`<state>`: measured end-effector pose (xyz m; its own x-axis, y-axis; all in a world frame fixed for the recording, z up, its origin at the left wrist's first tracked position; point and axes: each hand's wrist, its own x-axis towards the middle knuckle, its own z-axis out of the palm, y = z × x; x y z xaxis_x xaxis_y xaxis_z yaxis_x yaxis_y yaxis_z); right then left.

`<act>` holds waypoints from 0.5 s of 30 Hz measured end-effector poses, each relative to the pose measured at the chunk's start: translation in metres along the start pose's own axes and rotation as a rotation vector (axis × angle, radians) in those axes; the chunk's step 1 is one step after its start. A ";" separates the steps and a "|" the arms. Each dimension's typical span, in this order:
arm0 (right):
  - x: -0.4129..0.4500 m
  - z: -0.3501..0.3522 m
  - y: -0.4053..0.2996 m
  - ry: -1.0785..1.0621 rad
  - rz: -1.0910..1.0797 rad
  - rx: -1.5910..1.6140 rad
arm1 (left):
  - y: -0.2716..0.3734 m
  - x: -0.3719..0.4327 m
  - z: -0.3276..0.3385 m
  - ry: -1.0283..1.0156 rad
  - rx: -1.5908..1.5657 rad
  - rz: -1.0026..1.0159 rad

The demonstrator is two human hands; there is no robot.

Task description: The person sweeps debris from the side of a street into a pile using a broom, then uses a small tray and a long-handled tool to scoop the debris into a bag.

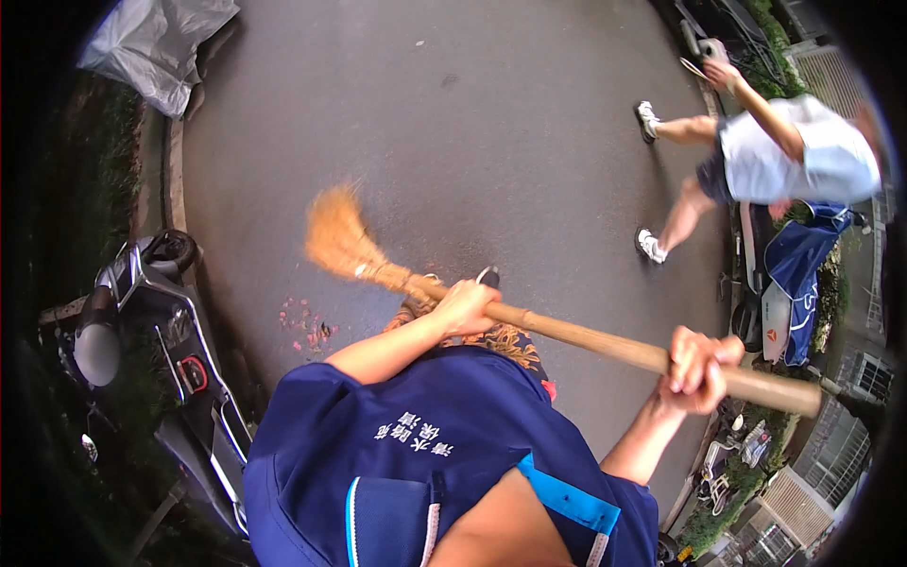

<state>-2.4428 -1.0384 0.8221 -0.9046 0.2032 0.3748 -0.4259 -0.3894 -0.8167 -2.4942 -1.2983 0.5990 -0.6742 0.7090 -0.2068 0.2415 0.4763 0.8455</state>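
Note:
A straw broom with a bamboo handle (595, 339) lies slantwise across the front of my body. My left hand (468, 308) grips the handle low down, close to the bound neck of the broom. Higher up, near the thick butt end, my right hand (698, 368) is wrapped around the same handle. The straw head (340, 234) points to the upper left over the asphalt road (425, 142) and is blurred; whether it touches the ground I cannot tell. Pinkish scraps, perhaps petals (305, 326), are scattered on the road left of my feet.
At the right a person (793, 149) in a white shirt and dark shorts is walking. An electric scooter (205, 375) is parked on the left by the kerb (175, 177). A grey cover (163, 49) lies upper left. Scooters, one with a blue cover (797, 262), line the right edge.

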 end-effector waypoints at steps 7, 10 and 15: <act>0.007 -0.035 0.018 -0.011 0.133 0.281 | 0.030 -0.044 0.008 0.148 0.124 -0.161; -0.013 -0.060 -0.007 0.003 0.096 0.365 | 0.042 -0.035 0.014 0.219 0.239 -0.080; -0.044 -0.074 0.011 -0.151 0.080 0.080 | 0.026 -0.019 0.036 0.323 0.225 -0.248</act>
<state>-2.4061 -0.9853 0.7642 -0.9259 0.0339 0.3762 -0.3469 -0.4706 -0.8113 -2.4500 -1.2808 0.6069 -0.9049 0.3782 -0.1952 0.1670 0.7375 0.6544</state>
